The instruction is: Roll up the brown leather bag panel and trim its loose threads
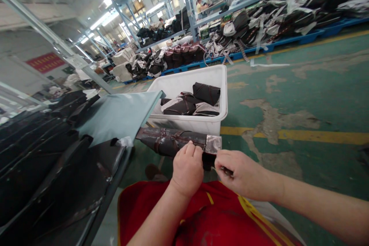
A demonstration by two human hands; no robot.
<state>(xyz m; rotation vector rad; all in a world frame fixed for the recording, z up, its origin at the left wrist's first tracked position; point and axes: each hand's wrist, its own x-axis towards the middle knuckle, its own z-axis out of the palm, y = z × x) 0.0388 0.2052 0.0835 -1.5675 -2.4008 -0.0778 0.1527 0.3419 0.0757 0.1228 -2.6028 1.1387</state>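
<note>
Holding a long dark bundle (170,142) near the bottom middle of the frame, the left hand (187,170) is curled tight on its smooth, shiny side. The right hand (243,175) pinches the bundle's end, just under a crinkly silver patch. Behind it sits a white plastic bin (187,123) with more folded dark bundles (206,93) inside. Shiny black sheets (43,161) lie stacked at the left.

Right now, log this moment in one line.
left hand: grips dark folded piece | right hand: pinches its end | behind: white bin holding similar pieces
</note>
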